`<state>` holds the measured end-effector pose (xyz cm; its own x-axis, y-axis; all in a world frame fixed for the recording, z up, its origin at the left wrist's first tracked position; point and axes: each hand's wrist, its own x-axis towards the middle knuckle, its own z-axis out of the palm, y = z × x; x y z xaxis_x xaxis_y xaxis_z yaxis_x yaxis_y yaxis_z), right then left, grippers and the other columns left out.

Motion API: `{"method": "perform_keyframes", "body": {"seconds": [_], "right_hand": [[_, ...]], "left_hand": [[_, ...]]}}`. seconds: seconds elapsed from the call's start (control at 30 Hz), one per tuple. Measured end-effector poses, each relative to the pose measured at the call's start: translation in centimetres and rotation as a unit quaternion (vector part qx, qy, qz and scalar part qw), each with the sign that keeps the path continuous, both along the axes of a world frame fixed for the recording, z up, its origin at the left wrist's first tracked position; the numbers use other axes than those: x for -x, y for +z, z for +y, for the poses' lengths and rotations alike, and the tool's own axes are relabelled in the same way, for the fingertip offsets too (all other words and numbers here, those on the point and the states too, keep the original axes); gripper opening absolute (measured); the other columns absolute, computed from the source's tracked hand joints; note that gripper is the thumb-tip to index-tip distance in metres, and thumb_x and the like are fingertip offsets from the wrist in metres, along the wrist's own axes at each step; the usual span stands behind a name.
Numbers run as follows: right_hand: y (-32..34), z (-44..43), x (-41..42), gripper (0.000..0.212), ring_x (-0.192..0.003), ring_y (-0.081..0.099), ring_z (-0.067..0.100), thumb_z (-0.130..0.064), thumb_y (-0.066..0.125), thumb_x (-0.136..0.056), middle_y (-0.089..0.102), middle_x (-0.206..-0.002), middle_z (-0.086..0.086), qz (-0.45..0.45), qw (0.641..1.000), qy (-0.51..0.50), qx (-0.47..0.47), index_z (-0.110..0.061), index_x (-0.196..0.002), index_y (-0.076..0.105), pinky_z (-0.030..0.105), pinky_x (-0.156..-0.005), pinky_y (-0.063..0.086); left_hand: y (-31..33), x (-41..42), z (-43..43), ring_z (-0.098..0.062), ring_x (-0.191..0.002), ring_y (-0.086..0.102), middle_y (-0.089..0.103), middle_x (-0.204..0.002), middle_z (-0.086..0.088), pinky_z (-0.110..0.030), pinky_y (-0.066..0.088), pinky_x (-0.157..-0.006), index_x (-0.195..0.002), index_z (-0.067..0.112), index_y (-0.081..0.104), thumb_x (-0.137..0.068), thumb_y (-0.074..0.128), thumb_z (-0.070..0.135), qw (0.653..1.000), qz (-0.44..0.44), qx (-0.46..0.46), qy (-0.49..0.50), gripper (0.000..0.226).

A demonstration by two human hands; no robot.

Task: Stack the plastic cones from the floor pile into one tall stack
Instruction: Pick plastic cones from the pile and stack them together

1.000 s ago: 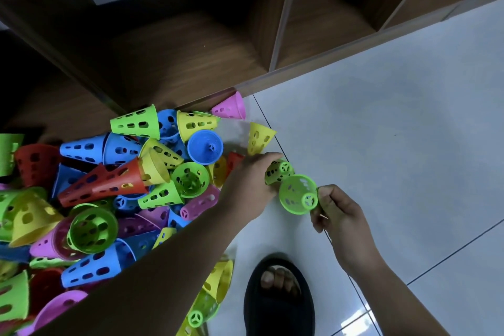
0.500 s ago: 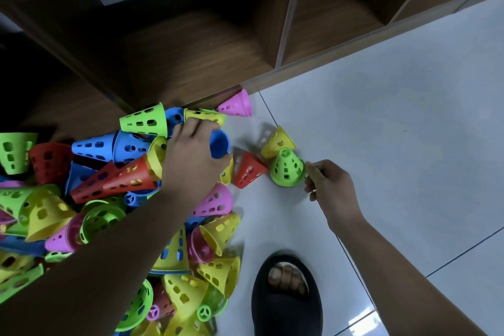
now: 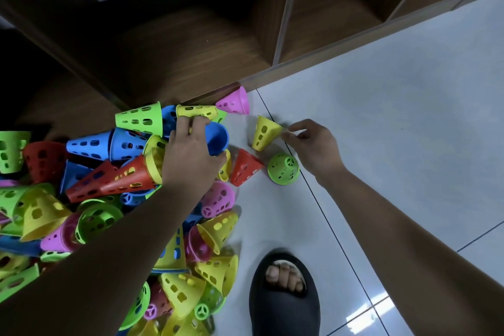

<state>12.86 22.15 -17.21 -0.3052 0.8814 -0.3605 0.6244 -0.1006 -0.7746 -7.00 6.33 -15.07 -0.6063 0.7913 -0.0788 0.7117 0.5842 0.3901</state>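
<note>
A black slipper (image 3: 283,305) — toes bared — is seen below the right hand (image 3: 316,147); a wooden shelf unit (image 3: 191,43) is set beyond it, white floor tiles (image 3: 409,117) spread beneath.

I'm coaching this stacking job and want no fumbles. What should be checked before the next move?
1. Grip of left hand on blue cone: ok.
2. Hold of right hand on yellow cone: cannot tell; fingertips only meet its rim.
3. Base, the green cone, upright with narrow end up: ok.
4. Room round the base: not ok; red cone lies close beside it.
</note>
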Motion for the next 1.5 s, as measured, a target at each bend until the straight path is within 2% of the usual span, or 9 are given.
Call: {"method": "perform_keyframes", "body": {"seconds": [0.2,0.43,0.63,0.8,1.0,1.2,1.27,1.4,1.5], "right_hand": [[-0.7,0.5,1.7,0.017,-0.059,0.058,-0.007,-0.035,0.080,-0.089,0.064,-0.076,-0.011,-0.018,0.998,0.052,-0.026,-0.031,-0.104,0.075,0.008,-0.050,0.037],[-0.6,1.4,3.5,0.042,-0.075,0.063,0.015,-0.034,0.079,-0.090,0.067,-0.085,-0.002,-0.038,0.991,0.109,-0.065,-0.034,-0.129,0.061,0.028,-0.069,0.050],[-1.0,2.1,3.6,0.005,-0.069,0.056,0.005,-0.029,0.075,-0.094,0.063,-0.080,-0.007,-0.074,0.976,0.169,-0.117,-0.026,-0.098,0.077,0.013,-0.059,0.037],[-0.4,1.3,2.4,0.009,-0.067,0.057,0.003,-0.032,0.073,-0.096,0.063,-0.074,-0.009,-0.026,0.985,0.118,-0.127,-0.025,-0.091,0.075,0.008,-0.060,0.036],[3.0,-1.1,-0.9,0.024,-0.067,0.062,0.017,-0.032,0.064,-0.103,0.068,-0.073,-0.005,0.120,0.991,-0.036,-0.038,-0.019,-0.083,0.069,0.030,-0.064,0.047],[4.1,-4.6,-4.1,0.033,-0.069,0.050,0.022,-0.023,0.056,-0.108,0.061,-0.077,0.007,0.224,0.963,-0.097,0.113,-0.008,-0.081,0.066,0.034,-0.059,0.040],[3.5,-5.5,-4.7,0.032,-0.070,0.050,0.024,-0.022,0.055,-0.109,0.060,-0.078,0.009,0.232,0.957,-0.093,0.147,-0.004,-0.085,0.066,0.035,-0.059,0.039],[2.1,-6.4,-4.9,0.030,-0.070,0.050,0.024,-0.021,0.054,-0.109,0.061,-0.079,0.009,0.211,0.956,-0.095,0.182,-0.003,-0.089,0.067,0.036,-0.060,0.039],[1.3,-6.5,-4.7,0.030,-0.067,0.055,0.023,-0.020,0.054,-0.108,0.064,-0.076,0.007,0.158,0.965,-0.102,0.180,-0.004,-0.087,0.068,0.036,-0.059,0.042]], "left_hand": [[-0.1,-0.1,0.1,-0.030,-0.111,0.060,0.047,-0.132,-0.005,-0.050,0.055,-0.093,-0.136,0.024,0.048,-0.079,0.085,0.047,1.000,0.015,-0.006,-0.005,0.072],[-0.2,0.2,0.7,-0.028,-0.115,0.056,0.046,-0.130,-0.007,-0.045,0.052,-0.095,-0.139,0.019,0.051,-0.080,0.081,0.062,0.999,0.028,0.022,-0.001,0.078],[-0.3,0.4,0.9,-0.028,-0.116,0.054,0.045,-0.128,-0.004,-0.048,0.052,-0.099,-0.139,0.019,0.057,-0.074,0.087,0.058,1.000,-0.001,0.025,0.002,0.081],[0.4,0.7,0.4,-0.022,-0.115,0.055,0.043,-0.128,0.002,-0.048,0.052,-0.102,-0.136,0.026,0.060,-0.070,0.089,0.062,0.999,-0.041,-0.005,0.027,0.080],[2.7,0.1,0.1,-0.019,-0.106,0.063,0.044,-0.109,0.024,-0.039,0.056,-0.091,-0.126,0.029,0.064,-0.070,0.092,0.047,0.987,-0.107,-0.102,0.061,0.065],[4.7,-1.8,-0.3,0.004,-0.108,0.063,0.057,-0.130,0.019,-0.019,0.053,-0.079,-0.140,0.046,0.052,-0.076,0.091,0.041,0.962,-0.192,-0.166,0.101,0.076],[5.3,-2.8,0.0,0.006,-0.110,0.065,0.057,-0.132,0.021,-0.015,0.055,-0.080,-0.140,0.046,0.053,-0.079,0.090,0.035,0.949,-0.233,-0.188,0.102,0.072],[5.9,-5.1,0.4,0.000,-0.106,0.072,0.073,-0.121,0.016,-0.030,0.063,-0.090,-0.131,0.044,0.054,-0.082,0.089,0.024,0.903,-0.346,-0.221,0.127,0.064],[5.8,-7.1,0.7,0.002,-0.104,0.072,0.073,-0.114,0.023,-0.025,0.061,-0.088,-0.129,0.039,0.056,-0.083,0.088,0.019,0.876,-0.404,-0.232,0.121,0.060]]}}
